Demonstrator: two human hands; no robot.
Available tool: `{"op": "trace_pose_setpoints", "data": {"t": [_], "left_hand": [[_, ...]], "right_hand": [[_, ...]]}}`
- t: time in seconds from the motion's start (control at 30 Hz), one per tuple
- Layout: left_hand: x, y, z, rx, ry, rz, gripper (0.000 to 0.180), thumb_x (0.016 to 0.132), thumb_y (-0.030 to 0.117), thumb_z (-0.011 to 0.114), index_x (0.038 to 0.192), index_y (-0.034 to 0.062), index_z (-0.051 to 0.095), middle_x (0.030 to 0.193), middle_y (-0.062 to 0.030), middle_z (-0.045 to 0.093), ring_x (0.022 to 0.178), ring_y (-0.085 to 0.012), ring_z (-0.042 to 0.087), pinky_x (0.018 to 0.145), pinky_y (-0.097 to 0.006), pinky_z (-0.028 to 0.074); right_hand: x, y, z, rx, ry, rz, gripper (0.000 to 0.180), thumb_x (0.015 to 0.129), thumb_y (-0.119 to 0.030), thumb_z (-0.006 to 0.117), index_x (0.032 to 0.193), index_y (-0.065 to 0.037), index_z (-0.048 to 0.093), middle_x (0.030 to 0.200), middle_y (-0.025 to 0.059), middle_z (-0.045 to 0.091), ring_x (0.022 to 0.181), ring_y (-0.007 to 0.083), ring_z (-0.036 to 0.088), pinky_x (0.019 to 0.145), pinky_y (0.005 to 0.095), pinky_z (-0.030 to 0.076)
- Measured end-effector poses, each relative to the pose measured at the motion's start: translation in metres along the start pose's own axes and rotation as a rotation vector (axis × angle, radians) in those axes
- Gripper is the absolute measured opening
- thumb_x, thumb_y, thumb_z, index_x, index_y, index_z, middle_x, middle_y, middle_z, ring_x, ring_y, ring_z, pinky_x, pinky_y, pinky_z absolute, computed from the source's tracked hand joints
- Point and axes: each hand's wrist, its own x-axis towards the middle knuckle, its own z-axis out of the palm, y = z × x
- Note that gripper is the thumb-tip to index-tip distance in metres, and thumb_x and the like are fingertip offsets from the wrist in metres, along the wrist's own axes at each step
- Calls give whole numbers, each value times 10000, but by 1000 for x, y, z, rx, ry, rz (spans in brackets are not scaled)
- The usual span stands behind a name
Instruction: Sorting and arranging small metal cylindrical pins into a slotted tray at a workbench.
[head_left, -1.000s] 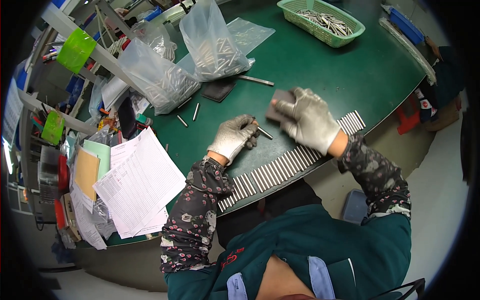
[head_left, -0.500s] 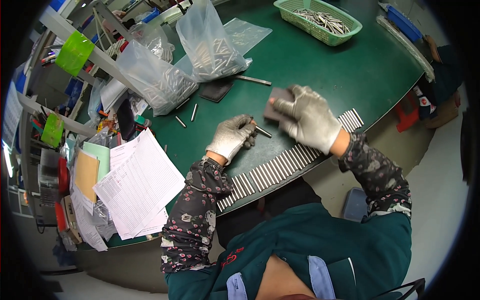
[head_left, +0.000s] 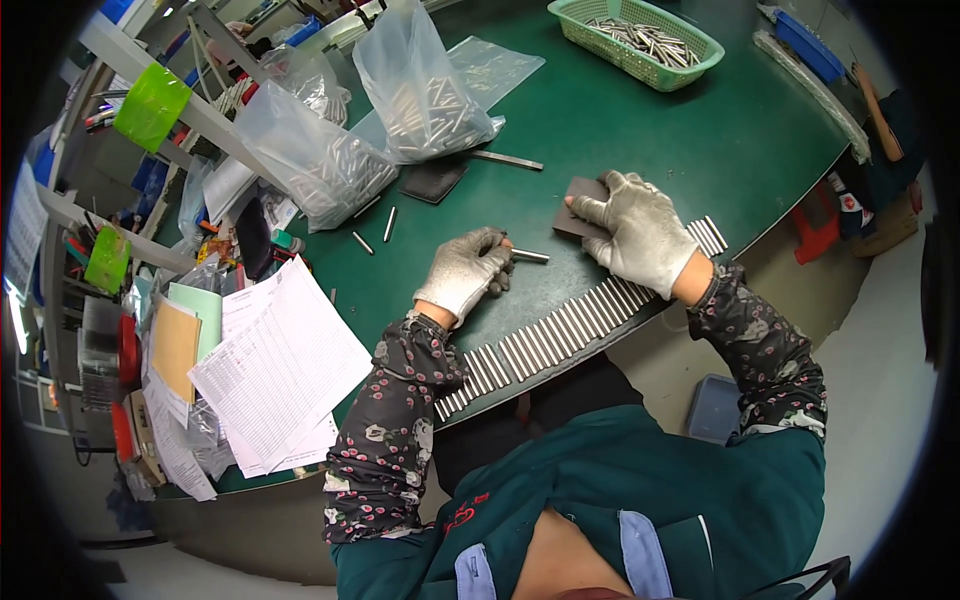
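Gloved in grey-white, my left hand (head_left: pixel 468 268) pinches one end of a metal pin (head_left: pixel 530 256), whose other end points right over the green table. My right hand (head_left: pixel 640 225), gloved too with a bare thumb tip, grips a flat brown-grey block (head_left: pixel 578 208) just right of the pin; pin and block are apart. A long row of metal pins (head_left: pixel 560 335) lies side by side along the table's near edge, partly hidden behind my right hand and wrist. Two loose pins (head_left: pixel 389 224) lie farther left, near the plastic bags.
Clear bags of pins (head_left: pixel 425 115) stand at the back left. A green basket (head_left: pixel 690 78) of pins sits at the far side. A black pad (head_left: pixel 435 182) and a metal bar (head_left: pixel 508 160) lie mid-table. Papers (head_left: pixel 280 365) cover the left; a metal shelf frame (head_left: pixel 225 125) rises there.
My right hand and the block have shifted a little right, away from the pin. The pin in my left hand has swung from slanting downward to nearly level.
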Motion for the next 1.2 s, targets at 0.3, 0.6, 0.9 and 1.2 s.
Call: {"op": "trace_pose_setpoints", "data": {"t": [0.3,0.6,0.9,1.2], "left_hand": [[4,-1,-3,1,-47,17,213,923,144,563,1042,-32,585,725,-56,605,553,-92,579,466,-207,452],[5,2,-4,85,-47,-19,230,911,154,575,1055,-25,588,731,-54,614,547,-98,586,466,-219,464],[1,4,-4,62,-68,-5,215,904,128,575,1056,-23,587,738,-46,608,584,-86,569,503,-214,469],[1,-3,-4,30,-76,1,158,902,68,547,1033,-13,582,731,-43,601,565,-88,566,496,-211,458]], "right_hand": [[0,2,15,1,121,-89,428,722,-245,653,1119,-97,595,1080,162,543,1027,321,543,884,411,449],[11,-26,17,274,-60,-223,540,681,-224,689,1201,-111,594,1205,252,507,1029,389,549,906,443,444],[11,-23,22,282,-67,-210,499,675,-211,698,1159,-114,621,1202,236,516,1016,380,557,899,432,448],[17,-25,15,244,-9,-245,469,712,-246,683,1152,-98,614,1214,213,518,1045,354,547,924,440,440]]}}
